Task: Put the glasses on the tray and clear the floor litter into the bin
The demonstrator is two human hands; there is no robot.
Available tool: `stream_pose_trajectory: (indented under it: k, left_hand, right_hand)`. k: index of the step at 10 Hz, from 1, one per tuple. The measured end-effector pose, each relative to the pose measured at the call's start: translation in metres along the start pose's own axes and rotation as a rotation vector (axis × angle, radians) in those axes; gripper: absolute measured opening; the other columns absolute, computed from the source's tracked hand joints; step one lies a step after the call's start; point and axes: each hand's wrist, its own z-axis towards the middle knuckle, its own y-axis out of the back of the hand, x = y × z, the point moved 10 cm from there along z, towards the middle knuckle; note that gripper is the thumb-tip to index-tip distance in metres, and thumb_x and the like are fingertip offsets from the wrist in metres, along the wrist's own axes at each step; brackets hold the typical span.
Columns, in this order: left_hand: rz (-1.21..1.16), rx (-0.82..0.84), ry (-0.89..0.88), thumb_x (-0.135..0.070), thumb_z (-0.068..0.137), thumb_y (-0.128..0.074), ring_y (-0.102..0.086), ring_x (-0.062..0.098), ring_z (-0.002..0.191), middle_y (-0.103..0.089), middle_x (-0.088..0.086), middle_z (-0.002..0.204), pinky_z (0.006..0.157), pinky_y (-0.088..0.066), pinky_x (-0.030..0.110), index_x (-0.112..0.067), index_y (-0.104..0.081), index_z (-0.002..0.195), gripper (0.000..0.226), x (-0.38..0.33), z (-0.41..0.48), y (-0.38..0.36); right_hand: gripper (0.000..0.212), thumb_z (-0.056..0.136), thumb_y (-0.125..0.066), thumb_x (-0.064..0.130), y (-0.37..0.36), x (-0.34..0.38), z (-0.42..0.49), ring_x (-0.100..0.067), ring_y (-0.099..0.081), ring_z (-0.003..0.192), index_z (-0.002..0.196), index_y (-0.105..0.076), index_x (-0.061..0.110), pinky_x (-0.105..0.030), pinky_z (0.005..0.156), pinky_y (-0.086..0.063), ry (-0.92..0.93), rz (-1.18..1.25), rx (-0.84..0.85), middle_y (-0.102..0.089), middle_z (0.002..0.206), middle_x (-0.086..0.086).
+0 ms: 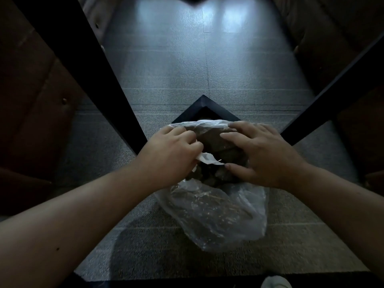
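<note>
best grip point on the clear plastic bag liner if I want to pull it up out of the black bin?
Judging from this view, grip the plastic bag liner at its loose rim, from above, on two opposite sides. The rim is slack film draped over the bin, where the left hand and right hand sit; the belly bulges with rubbish.

Both my forearms are bare and reach fwd from the bottom corners, converging twd the centre. My left hand (172, 154) is knuckles-up, wrist a bit bent, fingers (188, 142) curled inward & bunched into a loose pinch, thumb tucked under out of sight. My right hand (259, 154) is palm-down, flat, fingers spread and pointing left twd the other hand; thumb sticks out separately on the near side, nail visible. Fingertips of the two hands are near each other, not touching. Small dark mole on my left forearm, close to the cam.
</note>
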Motion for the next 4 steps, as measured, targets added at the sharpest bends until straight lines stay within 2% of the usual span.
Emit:
stream_pose_trajectory:
  k: [1, 2, 3, 4]
  left_hand:
    - [-0.014, -0.007, 0.004, -0.047, 0.085, -0.041, -0.050, 0.027, 0.118, -0.059, 0.006, 0.124, 0.104, -0.035, 0.043, -0.019, -0.054, 0.124, 0.050, -0.003, 0.001, -0.002]
    - [-0.018, 0.029, 0.033, -0.061, 0.083, -0.040, -0.036, 0.029, 0.133, -0.044, 0.010, 0.143, 0.113, -0.024, 0.049, -0.014, -0.038, 0.139, 0.073, -0.001, 0.000, -0.007]
    - [-0.015, 0.023, 0.066, -0.067, 0.081, -0.029, -0.028, 0.031, 0.138, -0.036, 0.012, 0.149, 0.115, -0.019, 0.050, -0.014, -0.028, 0.143, 0.082, 0.000, -0.004, -0.002]
    - [-0.001, 0.032, 0.105, -0.064, 0.082, -0.035, -0.027, 0.032, 0.138, -0.035, 0.014, 0.149, 0.114, -0.021, 0.051, -0.014, -0.028, 0.143, 0.080, 0.004, -0.008, 0.011]
  right_hand:
    - [0.078, 0.075, -0.058, 0.061, 0.001, 0.000, -0.001, -0.027, -0.038, 0.133, 0.141, -0.038, 0.024, -0.046, 0.112, -0.025, 0.000, -0.009, 0.005, -0.037, 0.150, -0.008]
    - [0.084, 0.074, -0.051, 0.068, 0.003, 0.000, -0.001, -0.027, -0.033, 0.137, 0.143, -0.033, 0.024, -0.048, 0.114, -0.023, 0.018, -0.021, 0.012, -0.032, 0.153, -0.009]
    - [0.086, 0.074, -0.052, 0.069, 0.006, 0.004, 0.000, -0.026, -0.029, 0.139, 0.145, -0.029, 0.025, -0.051, 0.114, -0.022, 0.041, -0.061, 0.020, -0.029, 0.155, -0.010]
    - [0.086, 0.075, -0.052, 0.068, 0.016, 0.009, 0.005, -0.028, -0.027, 0.140, 0.146, -0.028, 0.025, -0.053, 0.113, -0.023, 0.061, -0.117, 0.042, -0.027, 0.155, -0.013]
